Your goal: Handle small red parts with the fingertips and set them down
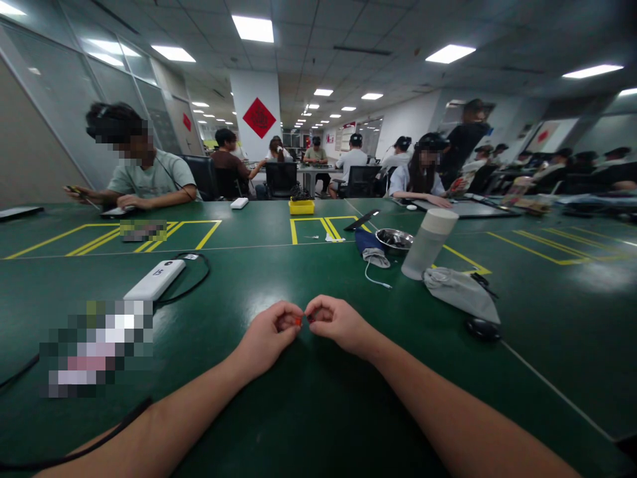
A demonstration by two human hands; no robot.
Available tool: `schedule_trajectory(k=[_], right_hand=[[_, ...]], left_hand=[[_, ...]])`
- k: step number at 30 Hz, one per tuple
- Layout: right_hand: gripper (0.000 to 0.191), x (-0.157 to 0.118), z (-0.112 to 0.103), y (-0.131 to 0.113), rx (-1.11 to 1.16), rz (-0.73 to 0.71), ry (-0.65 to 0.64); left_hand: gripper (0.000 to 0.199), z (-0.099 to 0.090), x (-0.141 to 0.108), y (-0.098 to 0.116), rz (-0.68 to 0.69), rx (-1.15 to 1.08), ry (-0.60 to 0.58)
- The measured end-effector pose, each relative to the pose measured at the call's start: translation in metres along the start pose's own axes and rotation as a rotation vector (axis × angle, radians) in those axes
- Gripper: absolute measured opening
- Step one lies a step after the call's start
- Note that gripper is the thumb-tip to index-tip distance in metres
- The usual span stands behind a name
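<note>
While other people (353, 157) sit farther back, a broad green surface (239, 279) marked with yellow lines (209, 235) spreads across the foreground, with a seated co-worker (154, 174) at its far left edge. On the right stands a tall frosted bottle (426, 249) with a pale lid, and a grey pouch (460, 292) lies just beside its base. A metal bowl (395, 249) holding dark items sits left of the bottle, next to a blue pouch (365, 242). The left hand (263, 335) and right hand (343, 326) meet over the near middle of the surface, nearly touching at the tips. Off to the left lies a white power bank (155, 280) with a black cable; a black mouse (482, 329) rests by the grey pouch's near end. Smallest are the pieces being handled: the left fingers pinch a small orange piece (298, 321), and the right fingers, curled with thumb against them, pinch a dark reddish piece (312, 318), too small to identify.
</note>
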State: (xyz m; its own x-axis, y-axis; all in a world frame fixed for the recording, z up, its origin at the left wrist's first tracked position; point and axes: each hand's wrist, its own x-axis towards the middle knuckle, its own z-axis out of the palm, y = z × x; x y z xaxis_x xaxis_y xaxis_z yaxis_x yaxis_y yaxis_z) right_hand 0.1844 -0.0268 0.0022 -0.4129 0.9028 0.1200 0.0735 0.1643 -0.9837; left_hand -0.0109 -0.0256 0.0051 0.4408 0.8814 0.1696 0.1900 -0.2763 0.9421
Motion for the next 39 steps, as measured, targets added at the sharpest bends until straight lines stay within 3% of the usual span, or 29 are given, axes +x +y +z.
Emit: schedule_trajectory(k=[7, 12, 19, 28, 39], right_hand=[[0.021, -0.0010, -0.0002, -0.0059, 0.057, 0.020, 0.038], [0.028, -0.0012, 0.0026, -0.0087, 0.165, 0.060, 0.069], [0.027, -0.0020, 0.0042, -0.0106, 0.184, 0.117, 0.084], [0.024, -0.0009, 0.0031, -0.0062, 0.224, 0.124, 0.062], [0.031, -0.0024, 0.0026, -0.0065, 0.150, 0.079, 0.036]], left_hand=[[0.016, -0.0036, 0.0006, 0.0059, -0.071, 0.067, 0.061], [0.018, -0.0042, 0.0013, 0.0034, -0.118, -0.009, 0.050], [0.020, -0.0062, 0.0010, 0.0047, -0.080, 0.059, 0.085], [0.016, -0.0052, 0.0015, -0.0002, -0.141, -0.217, 0.096], [0.014, -0.0040, 0.0020, 0.0049, -0.150, -0.210, 0.074]])
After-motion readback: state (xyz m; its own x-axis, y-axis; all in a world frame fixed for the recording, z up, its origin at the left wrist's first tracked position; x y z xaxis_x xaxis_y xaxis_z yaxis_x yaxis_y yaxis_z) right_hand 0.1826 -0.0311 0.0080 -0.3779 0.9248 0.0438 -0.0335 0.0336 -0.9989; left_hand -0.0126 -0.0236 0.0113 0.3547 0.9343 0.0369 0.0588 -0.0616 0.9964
